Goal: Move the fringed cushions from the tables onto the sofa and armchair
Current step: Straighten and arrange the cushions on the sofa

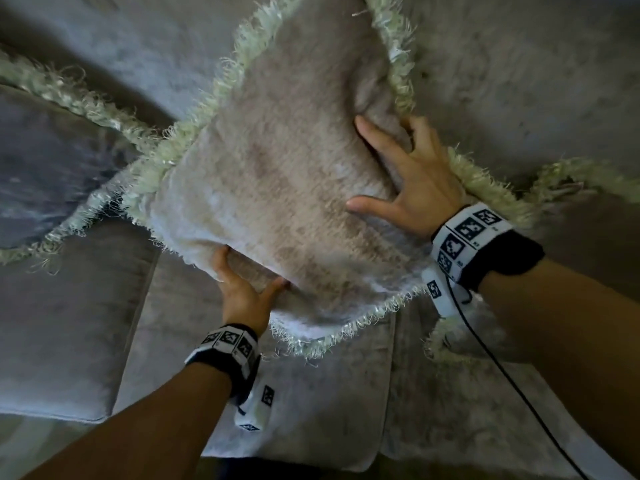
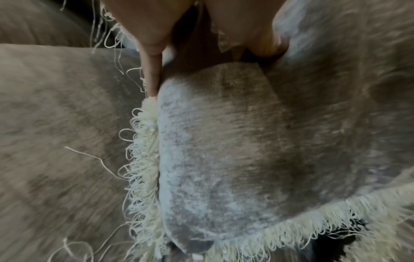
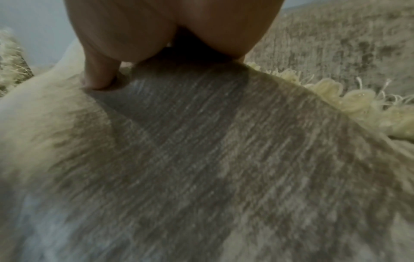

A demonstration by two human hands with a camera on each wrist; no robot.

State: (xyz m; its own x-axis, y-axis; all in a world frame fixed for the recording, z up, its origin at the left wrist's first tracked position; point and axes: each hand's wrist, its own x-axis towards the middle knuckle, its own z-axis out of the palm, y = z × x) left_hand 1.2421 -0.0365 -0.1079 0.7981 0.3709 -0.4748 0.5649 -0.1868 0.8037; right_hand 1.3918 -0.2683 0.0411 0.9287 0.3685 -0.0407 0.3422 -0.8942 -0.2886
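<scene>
A beige velvety fringed cushion [image 1: 277, 188] is held tilted above the sofa seat [image 1: 311, 410]. My left hand [image 1: 244, 289] grips its lower left edge from beneath, thumb on the face. In the left wrist view a finger [image 2: 152, 74] lies along the cream fringe of the cushion [image 2: 224, 150]. My right hand [image 1: 412, 174] is spread over the right side, outer fingers curled round the fringed edge. The right wrist view shows its thumb [image 3: 98, 74] denting the cushion [image 3: 201, 159].
A grey fringed cushion [image 1: 52, 168] leans at the left of the sofa. Another fringed cushion [image 1: 561, 181] lies at the right, under my right wrist. The sofa backrest [image 1: 519, 81] rises behind. A black cable [image 1: 512, 382] hangs from my right wristband.
</scene>
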